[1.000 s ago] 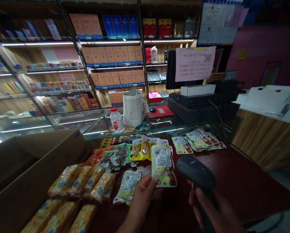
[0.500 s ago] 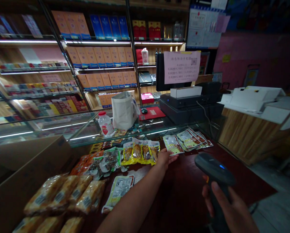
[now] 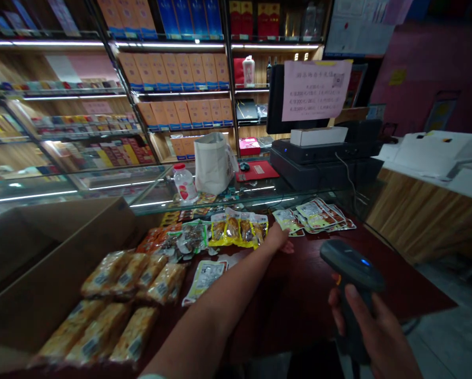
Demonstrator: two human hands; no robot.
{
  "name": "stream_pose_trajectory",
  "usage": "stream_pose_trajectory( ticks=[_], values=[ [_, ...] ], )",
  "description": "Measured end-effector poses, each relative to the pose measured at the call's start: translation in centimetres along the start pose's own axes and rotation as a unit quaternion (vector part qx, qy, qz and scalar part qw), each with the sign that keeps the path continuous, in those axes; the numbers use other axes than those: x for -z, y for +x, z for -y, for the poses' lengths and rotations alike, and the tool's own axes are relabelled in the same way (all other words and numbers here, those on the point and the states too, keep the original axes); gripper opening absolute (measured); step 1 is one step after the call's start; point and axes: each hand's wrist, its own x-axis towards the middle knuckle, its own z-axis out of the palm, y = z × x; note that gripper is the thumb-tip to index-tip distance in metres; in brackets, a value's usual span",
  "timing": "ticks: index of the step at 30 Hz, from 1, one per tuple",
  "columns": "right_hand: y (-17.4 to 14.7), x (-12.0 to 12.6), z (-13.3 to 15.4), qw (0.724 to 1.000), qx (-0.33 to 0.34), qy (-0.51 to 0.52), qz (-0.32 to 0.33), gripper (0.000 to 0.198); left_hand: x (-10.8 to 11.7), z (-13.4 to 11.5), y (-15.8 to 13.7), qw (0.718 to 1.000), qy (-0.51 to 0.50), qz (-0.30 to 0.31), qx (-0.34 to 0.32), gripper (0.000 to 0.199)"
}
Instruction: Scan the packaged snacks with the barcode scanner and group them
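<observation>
My right hand (image 3: 372,321) is wrapped round the grip of a black barcode scanner (image 3: 352,266), which shows a blue light on top. Reaching across the counter, my left hand (image 3: 279,239) is at the near edge of a silver-and-green snack packet (image 3: 288,222). Its thumb and fingers look apart, though the hand is partly blurred. Just beyond lies a pile of similar packets (image 3: 321,216). Left of that hand is a row of yellow-edged snack packs (image 3: 238,230). Another silver-and-green packet (image 3: 206,279) lies closer, beside my left forearm.
Wrapped pastries (image 3: 131,273) and orange and green snack packs (image 3: 188,237) lie at the left, beside an open cardboard box (image 3: 54,263). A bottle with a red cap (image 3: 185,184), a white bag (image 3: 212,166) and a monitor (image 3: 275,100) stand along the back.
The view has tilted down and shifted left, so the counter things appear higher and further right. My left hand remains by the packet, its fingers less stretched out. The scanner stays in my right hand.
</observation>
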Motion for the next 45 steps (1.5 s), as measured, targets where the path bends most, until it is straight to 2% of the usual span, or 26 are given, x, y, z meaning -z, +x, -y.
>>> stream_pose_trajectory(
  ticks=[2,4,5,6,8,9,12,14,17,20,22,25,28,30,33,36,38,41,45],
  values=[
    [-0.3,-0.2,0.1,1.0,-0.005,-0.008,-0.001,0.057,1.0,0.7,-3.1,0.999,0.042,-0.003,-0.01,0.042],
    [-0.4,-0.4,0.2,1.0,-0.016,-0.012,0.006,0.057,2.4,1.7,-7.1,0.994,0.095,-0.015,-0.052,0.029],
    [-0.4,-0.6,0.2,1.0,-0.021,-0.012,0.011,0.057,3.2,2.2,-9.4,0.978,0.169,-0.036,-0.117,0.022],
    [-0.4,-0.7,0.1,0.999,-0.026,-0.011,0.019,0.058,4.2,2.8,-11.6,0.951,0.247,-0.055,-0.179,0.015],
    [-0.4,-1.1,0.0,0.999,-0.034,-0.014,0.034,0.057,6.5,3.9,-15.7,0.899,0.356,-0.082,-0.242,0.015],
    [-0.4,-1.3,-0.1,0.998,-0.037,-0.017,0.041,0.055,8.0,4.5,-17.4,0.875,0.395,-0.121,-0.251,0.019],
    [-0.2,-1.9,-0.5,0.997,-0.03,-0.028,0.063,0.051,12.6,6.4,-20.6,0.799,0.494,-0.24,-0.247,0.033],
    [0.1,-2.3,-0.8,0.996,-0.019,-0.038,0.079,0.049,15.1,7.8,-21.5,0.766,0.538,-0.287,-0.202,0.042],
    [0.7,-2.9,-1.3,0.991,-0.015,-0.06,0.115,0.052,16.9,9.4,-22.1,0.745,0.577,-0.302,-0.145,0.047],
    [0.7,-3.7,-1.6,0.987,-0.017,-0.06,0.151,0.056,16.8,10.1,-22.4,0.735,0.587,-0.306,-0.146,0.05],
    [0.4,-4.2,-1.5,0.987,-0.01,-0.049,0.153,0.054,16.6,10.0,-22.5,0.747,0.57,-0.307,-0.148,0.056],
    [-0.3,-4.7,-1.3,0.986,-0.005,-0.055,0.155,0.049,16.9,9.7,-22.4,0.809,0.49,-0.295,-0.136,0.072],
    [-0.5,-5.1,-1.6,0.984,-0.007,-0.071,0.163,0.048,17.2,9.4,-22.1,0.881,0.352,-0.286,-0.134,0.082],
    [-0.4,-5.6,-2.1,0.985,-0.009,-0.067,0.158,0.05,16.8,9.2,-22.0,0.919,0.251,-0.267,-0.146,0.08],
    [-0.3,-6.6,-2.7,0.987,-0.007,-0.067,0.145,0.053,14.9,8.6,-22.4,0.965,0.074,-0.194,-0.159,0.077],
    [-0.4,-7.7,-3.0,0.987,0.003,-0.091,0.134,0.05,12.2,7.7,-23.1,0.973,-0.085,-0.133,-0.168,0.074],
    [-0.5,-8.3,-3.1,0.989,0.009,-0.089,0.119,0.05,10.7,7.0,-23.5,0.97,-0.149,-0.106,-0.16,0.071],
    [-0.5,-8.8,-3.2,0.994,0.0,-0.031,0.101,0.052,9.3,6.4,-23.8,0.968,-0.205,-0.075,-0.126,0.064],
    [-0.2,-8.9,-3.2,0.996,-0.007,0.022,0.086,0.054,8.7,6.2,-23.8,0.968,-0.24,-0.015,-0.066,0.054]
  ],
)
